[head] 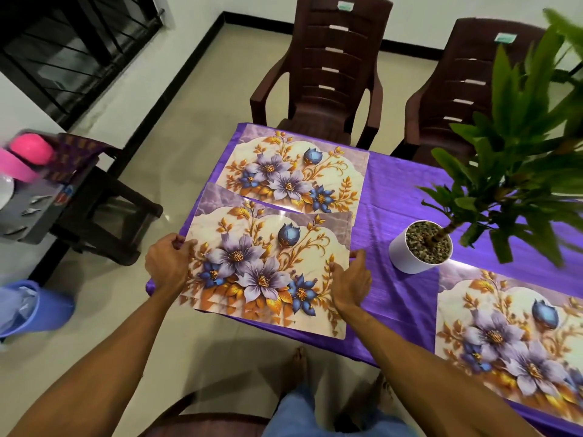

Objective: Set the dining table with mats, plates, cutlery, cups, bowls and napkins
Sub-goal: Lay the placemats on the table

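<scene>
I hold a small stack of floral place mats (268,266) over the near left corner of the table, which is covered with a purple cloth (391,197). My left hand (168,263) grips the stack's left edge and my right hand (351,280) grips its right edge. The stack's far edge overlaps a matching mat (296,171) that lies flat at the far left corner. A third mat (511,339) lies flat at the near right.
A potted green plant in a white pot (419,247) stands mid-table. Two brown plastic chairs (328,67) (473,89) sit at the far side. On the left, a stool (34,197) carries pink cups, cutlery and a plate. A blue bin (34,307) stands on the floor.
</scene>
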`<state>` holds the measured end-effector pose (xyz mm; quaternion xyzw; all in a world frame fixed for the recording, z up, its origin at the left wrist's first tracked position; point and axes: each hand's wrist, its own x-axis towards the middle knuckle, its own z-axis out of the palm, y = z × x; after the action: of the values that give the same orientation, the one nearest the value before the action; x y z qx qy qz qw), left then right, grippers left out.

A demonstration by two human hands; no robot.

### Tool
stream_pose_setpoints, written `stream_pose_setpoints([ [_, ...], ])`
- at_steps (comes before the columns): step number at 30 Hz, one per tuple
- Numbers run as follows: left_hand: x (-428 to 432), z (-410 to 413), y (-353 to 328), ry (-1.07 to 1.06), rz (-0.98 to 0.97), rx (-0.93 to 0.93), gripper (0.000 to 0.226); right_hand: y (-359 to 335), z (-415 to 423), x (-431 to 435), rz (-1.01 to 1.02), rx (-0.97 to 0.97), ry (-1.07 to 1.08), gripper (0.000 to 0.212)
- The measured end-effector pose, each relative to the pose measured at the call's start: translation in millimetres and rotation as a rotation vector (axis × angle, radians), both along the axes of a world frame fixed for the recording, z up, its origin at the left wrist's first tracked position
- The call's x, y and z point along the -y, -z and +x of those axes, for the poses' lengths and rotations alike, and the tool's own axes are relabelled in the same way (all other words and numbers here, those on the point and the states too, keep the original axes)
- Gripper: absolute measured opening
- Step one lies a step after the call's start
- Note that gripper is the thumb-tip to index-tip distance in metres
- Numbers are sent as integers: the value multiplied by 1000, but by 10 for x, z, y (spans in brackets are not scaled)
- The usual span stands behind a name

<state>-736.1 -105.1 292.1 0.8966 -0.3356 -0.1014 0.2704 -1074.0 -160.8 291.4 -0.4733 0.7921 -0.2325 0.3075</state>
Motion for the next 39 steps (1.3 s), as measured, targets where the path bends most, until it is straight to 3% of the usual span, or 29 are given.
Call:
stream_pose_setpoints([
  [8,34,-95,-221,2,-11,64,30,42,-43,51,-62,-55,-93,21],
  [13,70,-61,-230,-1,-24,93,28,44,-31,154,-120,-55,-88,22],
  [24,166,166,-77,-61,69,-26,29,12,-37,179,-217,-54,-70,15],
  [31,60,145,57,45,88,-219,38,62,-123,243,-219,250,-45,8],
  [39,119,-85,-47,53,18,-473,46,-91,-488,239,-262,525,-47,15],
])
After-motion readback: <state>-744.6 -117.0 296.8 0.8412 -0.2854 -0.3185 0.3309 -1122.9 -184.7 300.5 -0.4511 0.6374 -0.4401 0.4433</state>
